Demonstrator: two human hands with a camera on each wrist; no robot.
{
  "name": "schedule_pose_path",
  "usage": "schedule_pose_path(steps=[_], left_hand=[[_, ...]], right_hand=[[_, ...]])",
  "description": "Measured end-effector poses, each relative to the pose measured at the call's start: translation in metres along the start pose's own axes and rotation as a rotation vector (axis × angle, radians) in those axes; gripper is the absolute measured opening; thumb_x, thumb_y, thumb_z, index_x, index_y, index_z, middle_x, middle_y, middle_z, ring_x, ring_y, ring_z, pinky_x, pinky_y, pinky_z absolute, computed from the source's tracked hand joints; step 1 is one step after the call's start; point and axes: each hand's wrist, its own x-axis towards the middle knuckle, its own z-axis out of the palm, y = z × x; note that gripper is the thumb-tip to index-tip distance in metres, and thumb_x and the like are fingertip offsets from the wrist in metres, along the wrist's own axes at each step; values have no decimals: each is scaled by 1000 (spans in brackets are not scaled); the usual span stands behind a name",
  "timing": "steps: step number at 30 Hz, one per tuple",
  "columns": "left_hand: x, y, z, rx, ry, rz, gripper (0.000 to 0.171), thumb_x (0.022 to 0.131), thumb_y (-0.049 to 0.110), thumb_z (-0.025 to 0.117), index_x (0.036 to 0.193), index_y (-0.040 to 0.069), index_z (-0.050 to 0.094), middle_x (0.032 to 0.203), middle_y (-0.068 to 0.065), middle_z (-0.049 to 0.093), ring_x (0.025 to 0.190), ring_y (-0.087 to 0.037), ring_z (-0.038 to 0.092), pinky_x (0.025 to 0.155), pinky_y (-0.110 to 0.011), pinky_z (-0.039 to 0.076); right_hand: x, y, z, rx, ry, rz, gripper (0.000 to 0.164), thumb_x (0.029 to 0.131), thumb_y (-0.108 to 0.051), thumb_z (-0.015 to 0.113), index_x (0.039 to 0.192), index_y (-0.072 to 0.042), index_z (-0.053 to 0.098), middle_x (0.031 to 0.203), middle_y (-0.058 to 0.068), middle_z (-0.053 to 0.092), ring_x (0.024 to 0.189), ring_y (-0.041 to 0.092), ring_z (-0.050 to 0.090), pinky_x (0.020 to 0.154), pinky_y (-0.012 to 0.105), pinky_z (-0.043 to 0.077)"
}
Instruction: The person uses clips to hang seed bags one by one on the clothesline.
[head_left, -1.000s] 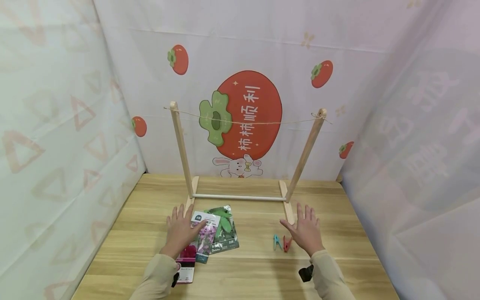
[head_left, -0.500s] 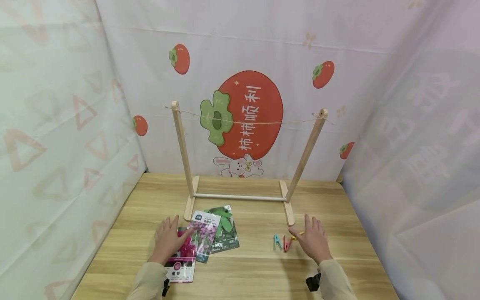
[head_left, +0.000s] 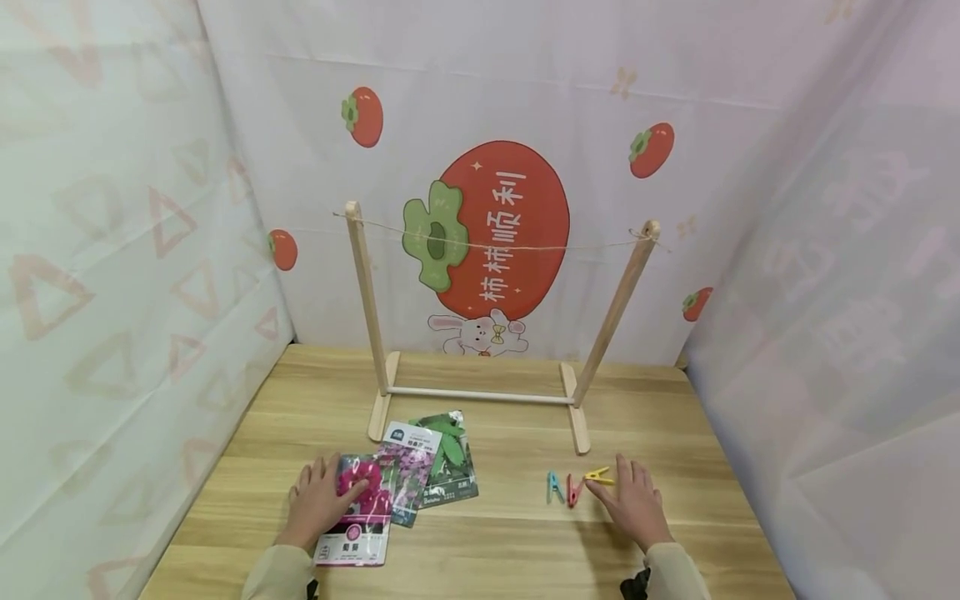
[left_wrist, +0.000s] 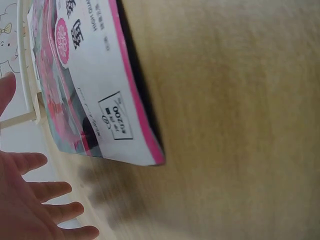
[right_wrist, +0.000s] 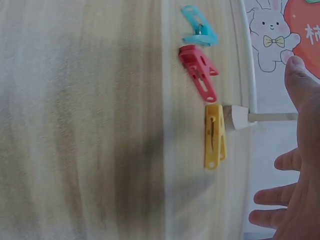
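Note:
My left hand hovers at the left edge of a pink-flowered seed packet, its fingers spread and holding nothing. In the left wrist view a gap shows between the fingers and that packet. A purple-flowered packet and a green one overlap beside it. My right hand, fingers apart, is just right of a yellow clothespin. The right wrist view shows this yellow clothespin lying free of the hand. Left of it lie a red clothespin and a blue clothespin.
Behind the packets and clothespins stands a wooden frame with a thin string tied across its two posts and a white bar low down. Printed cloth walls enclose the wooden table at the back and sides.
Both hands have drawn back toward the person and outward, the left one to the left and the right one to the right. The yellow clothespin has come into sight. Packets and frame stay put.

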Motion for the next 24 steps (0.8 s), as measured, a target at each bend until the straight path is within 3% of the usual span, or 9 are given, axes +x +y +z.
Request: schedule_pose_path(steps=[8,24], left_hand=[[2,-4,5,-11,-22,-14,97,88,63,56,149,-6,25,150,-42,19,137,-64,14,106,-78,14],[-2,-2,4,36,-26,-25,94,87,60,61,147,-6,30,147,-43,24,135,-64,19,105,-77,20]], right_hand=[[-4,9,5,7,-32,21,90,94,-60,49,149,7,25,148,41,27,136,58,26,104,74,26],[-3,14,19,-20,-37,-9,85,94,-57,51,146,7,31,139,40,39,130,57,36,99,71,35]])
